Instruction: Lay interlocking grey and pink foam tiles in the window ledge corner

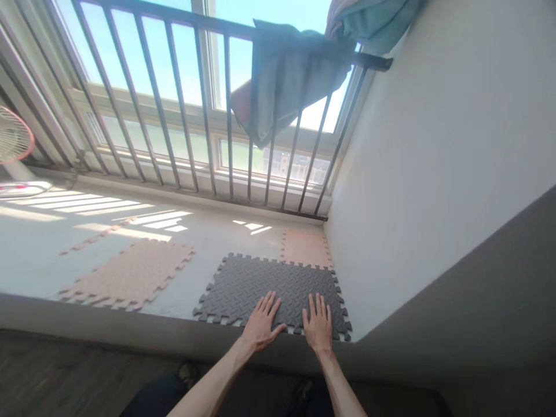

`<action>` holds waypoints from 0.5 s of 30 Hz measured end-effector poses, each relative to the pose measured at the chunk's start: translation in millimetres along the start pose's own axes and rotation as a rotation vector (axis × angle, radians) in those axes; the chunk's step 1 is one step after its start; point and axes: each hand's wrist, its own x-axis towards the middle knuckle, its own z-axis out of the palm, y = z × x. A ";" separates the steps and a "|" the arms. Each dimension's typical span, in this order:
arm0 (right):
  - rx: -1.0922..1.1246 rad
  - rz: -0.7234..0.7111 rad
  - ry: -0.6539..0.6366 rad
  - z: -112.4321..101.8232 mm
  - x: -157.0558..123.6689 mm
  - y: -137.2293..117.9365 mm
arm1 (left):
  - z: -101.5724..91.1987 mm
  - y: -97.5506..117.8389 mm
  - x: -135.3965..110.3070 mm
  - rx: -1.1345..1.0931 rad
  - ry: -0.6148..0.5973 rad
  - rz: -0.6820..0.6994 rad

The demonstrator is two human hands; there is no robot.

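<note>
Dark grey foam mat tiles with toothed edges lie flat on the white ledge, close to its front edge. My left hand rests palm down on the front part of the grey mat, fingers spread. To its right, my right hand lies on the same mat with its fingers stretched forward. Behind the grey mat, in the corner by the wall, sits a pink foam tile that meets its back edge. Further left on the ledge is a separate pink foam mat, apart from the grey one.
A thin pink edging strip lies behind the left mat. A fan stands at the far left. Metal railing runs before the window, with a cloth hung over it. A white wall bounds the right side.
</note>
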 end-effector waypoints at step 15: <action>0.331 -0.290 0.329 13.3 -138.4 61.9 | -195.6 -193.0 -208.9 0.157 0.437 -0.877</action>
